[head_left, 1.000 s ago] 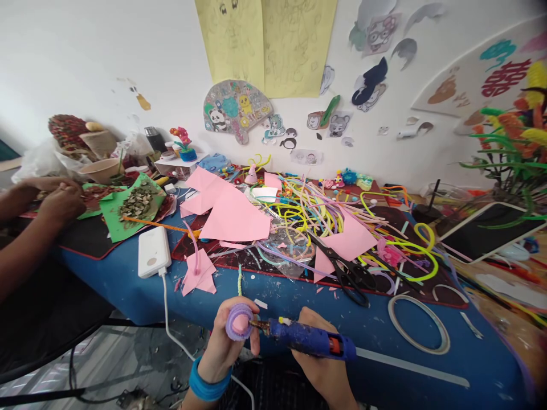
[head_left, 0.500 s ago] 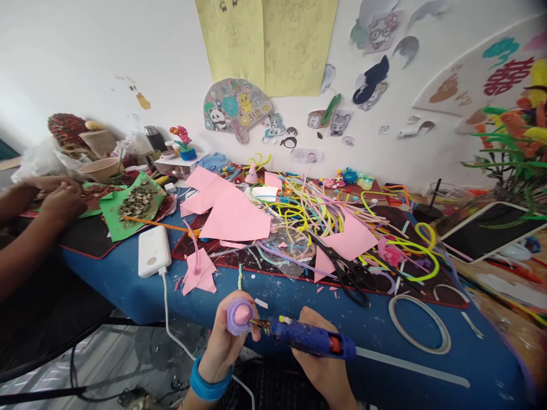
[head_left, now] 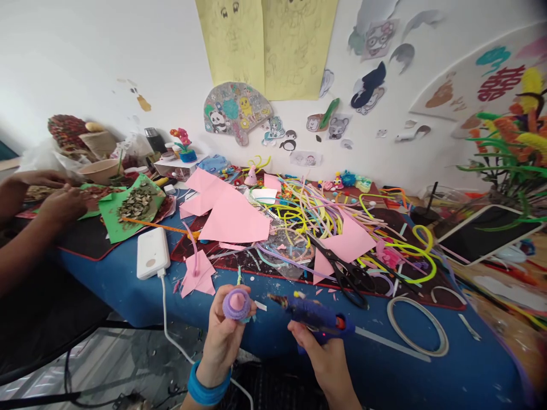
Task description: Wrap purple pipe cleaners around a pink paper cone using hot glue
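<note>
Between the fingers of my left hand (head_left: 223,336) is a small purple and pink pipe-cleaner piece (head_left: 237,304), round with a pink pointed middle. A blue band circles that wrist. My right hand (head_left: 320,353) is wrapped round the handle of a blue glue gun (head_left: 314,314). A long translucent glue stick (head_left: 393,343) sticks out of its back end. The gun's nozzle points left toward the purple piece, with a gap between them. Just beyond my left hand lie a pale green twisted stem (head_left: 239,275) and a small white strip (head_left: 259,306).
Black scissors (head_left: 348,273), pink paper (head_left: 235,216) and a heap of pipe cleaners (head_left: 316,208) cover the mat. A tape ring (head_left: 417,327) lies right, a white power bank (head_left: 152,252) left. A phone or tablet (head_left: 489,230) leans far right. Another person's hands (head_left: 60,202) work at the left.
The glue gun has drawn away from the purple piece to the right and up. My left hand has tilted the piece, so its pink tip now points upward.
</note>
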`<state>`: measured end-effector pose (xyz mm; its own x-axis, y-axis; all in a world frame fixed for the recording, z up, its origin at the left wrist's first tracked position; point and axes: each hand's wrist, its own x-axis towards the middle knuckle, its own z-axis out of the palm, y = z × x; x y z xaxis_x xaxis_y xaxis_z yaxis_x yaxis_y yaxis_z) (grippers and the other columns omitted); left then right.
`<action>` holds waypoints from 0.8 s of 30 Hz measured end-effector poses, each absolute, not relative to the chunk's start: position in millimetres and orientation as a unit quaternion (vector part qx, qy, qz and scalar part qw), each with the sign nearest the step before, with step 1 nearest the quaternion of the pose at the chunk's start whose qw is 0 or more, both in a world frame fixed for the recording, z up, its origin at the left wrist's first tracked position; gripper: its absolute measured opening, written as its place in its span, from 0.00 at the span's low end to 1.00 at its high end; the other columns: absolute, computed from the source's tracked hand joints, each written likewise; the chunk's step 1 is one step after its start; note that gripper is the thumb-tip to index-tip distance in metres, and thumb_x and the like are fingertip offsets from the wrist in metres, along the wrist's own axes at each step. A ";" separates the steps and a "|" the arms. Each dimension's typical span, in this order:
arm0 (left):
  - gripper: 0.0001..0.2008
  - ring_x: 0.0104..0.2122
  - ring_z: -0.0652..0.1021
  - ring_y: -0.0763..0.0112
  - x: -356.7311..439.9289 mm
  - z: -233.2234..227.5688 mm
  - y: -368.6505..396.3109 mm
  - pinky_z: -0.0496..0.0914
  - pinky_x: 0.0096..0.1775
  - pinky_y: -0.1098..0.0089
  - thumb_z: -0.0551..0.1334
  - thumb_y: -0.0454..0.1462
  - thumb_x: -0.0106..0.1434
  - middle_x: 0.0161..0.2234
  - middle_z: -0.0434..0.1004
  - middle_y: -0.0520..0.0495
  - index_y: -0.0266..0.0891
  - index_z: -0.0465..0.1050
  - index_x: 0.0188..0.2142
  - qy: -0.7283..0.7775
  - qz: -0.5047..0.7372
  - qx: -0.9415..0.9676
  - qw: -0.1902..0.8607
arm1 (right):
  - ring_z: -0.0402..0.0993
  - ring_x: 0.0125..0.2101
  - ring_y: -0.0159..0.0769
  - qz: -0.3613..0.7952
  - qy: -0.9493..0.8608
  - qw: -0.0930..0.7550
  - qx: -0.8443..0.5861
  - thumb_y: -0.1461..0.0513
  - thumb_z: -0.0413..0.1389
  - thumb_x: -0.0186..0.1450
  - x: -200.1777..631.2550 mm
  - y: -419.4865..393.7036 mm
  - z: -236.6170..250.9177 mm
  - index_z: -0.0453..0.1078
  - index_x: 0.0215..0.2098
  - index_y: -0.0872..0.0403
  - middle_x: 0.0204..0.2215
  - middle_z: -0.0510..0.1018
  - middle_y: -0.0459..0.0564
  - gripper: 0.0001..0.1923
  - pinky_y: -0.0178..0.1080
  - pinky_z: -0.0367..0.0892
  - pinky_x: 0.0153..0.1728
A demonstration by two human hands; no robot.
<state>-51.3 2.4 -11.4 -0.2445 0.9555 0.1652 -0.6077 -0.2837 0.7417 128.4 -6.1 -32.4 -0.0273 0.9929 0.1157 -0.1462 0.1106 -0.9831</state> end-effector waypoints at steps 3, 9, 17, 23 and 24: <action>0.21 0.30 0.83 0.70 -54.5 -14.3 1.8 0.78 0.32 0.75 0.80 0.46 0.47 0.39 0.87 0.47 0.46 0.83 0.41 0.293 0.761 0.289 0.501 | 0.64 0.24 0.34 0.598 -0.471 0.541 -0.358 0.48 0.55 0.70 126.3 0.4 -30.8 0.72 0.39 0.52 0.23 0.67 0.43 0.16 0.37 0.62 0.25; 0.23 0.26 0.82 0.71 -60.6 -10.2 -2.6 0.78 0.29 0.75 0.80 0.47 0.44 0.37 0.87 0.48 0.45 0.83 0.40 0.300 0.798 0.290 0.434 | 0.70 0.24 0.32 0.625 -0.479 0.487 -0.378 0.44 0.50 0.73 114.0 23.7 -8.0 0.70 0.44 0.53 0.27 0.72 0.44 0.22 0.38 0.68 0.32; 0.22 0.24 0.80 0.73 -63.5 -7.6 -3.5 0.78 0.28 0.76 0.81 0.46 0.43 0.35 0.87 0.48 0.43 0.83 0.37 0.310 0.791 0.331 0.410 | 0.69 0.28 0.31 0.735 -0.462 0.415 -0.273 0.55 0.69 0.59 80.5 57.1 8.9 0.69 0.54 0.47 0.39 0.74 0.46 0.27 0.36 0.69 0.29; 0.22 0.25 0.81 0.72 -67.6 -12.3 -3.5 0.78 0.29 0.76 0.81 0.46 0.43 0.35 0.87 0.47 0.43 0.83 0.37 0.316 0.795 0.324 0.404 | 0.68 0.28 0.33 0.700 -0.459 0.465 -0.288 0.54 0.61 0.64 59.9 74.7 4.1 0.70 0.57 0.50 0.28 0.72 0.42 0.23 0.37 0.70 0.35; 0.22 0.25 0.82 0.72 -68.2 -13.4 -3.5 0.79 0.29 0.75 0.81 0.46 0.43 0.36 0.87 0.47 0.43 0.83 0.38 0.318 0.791 0.328 0.407 | 0.70 0.30 0.33 0.690 -0.468 0.468 -0.293 0.56 0.61 0.64 58.6 77.6 2.9 0.69 0.58 0.50 0.31 0.74 0.44 0.25 0.37 0.71 0.37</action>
<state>-68.2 -3.5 -13.4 -0.4531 0.8528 0.2597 -0.4357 -0.4660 0.7700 58.6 77.6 2.9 -0.3907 0.9199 0.0338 -0.3712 -0.1238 -0.9203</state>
